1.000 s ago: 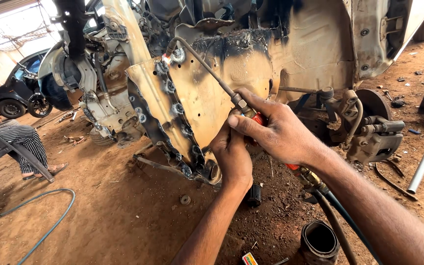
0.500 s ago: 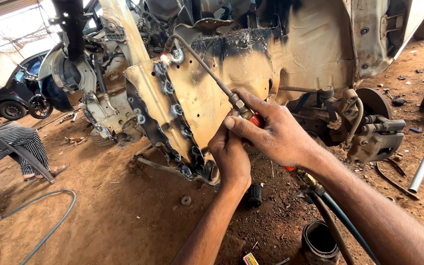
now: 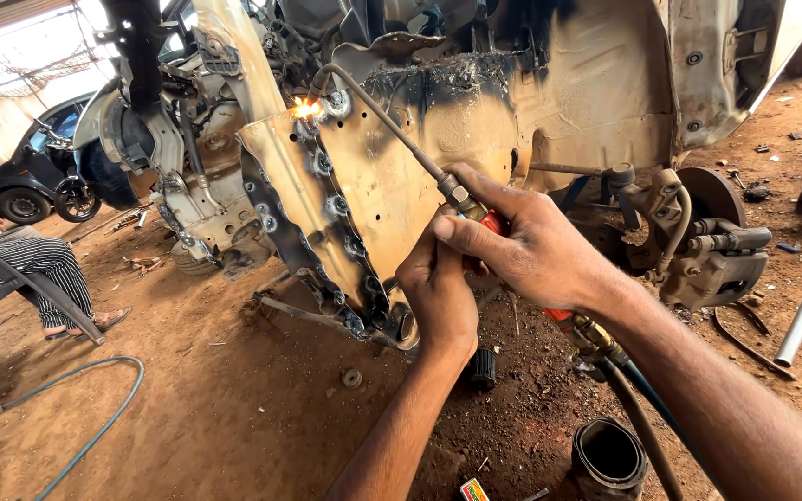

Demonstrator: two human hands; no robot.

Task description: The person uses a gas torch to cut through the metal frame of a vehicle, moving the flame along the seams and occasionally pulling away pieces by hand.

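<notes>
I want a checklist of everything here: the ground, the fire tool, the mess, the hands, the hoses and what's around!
Surface: bare reddish dirt ground.
Job's things: cutting torch, flame at the scorched car panel.
Clutter: black rubber sleeve, small round part.
Grippers: right hand grips the torch; left hand braces beneath it.
Cables: torch hoses; blue hose on the ground.
Surroundings: seated person, dark car, brake assembly.

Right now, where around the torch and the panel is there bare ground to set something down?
Bare dirt lies between the blue hose and the left forearm, apart from a small round part. Crowded: under the right hand holding the cutting torch, where torch hoses, black rubber sleeve and brake assembly gather. The left hand steadies beside the car panel.
</notes>
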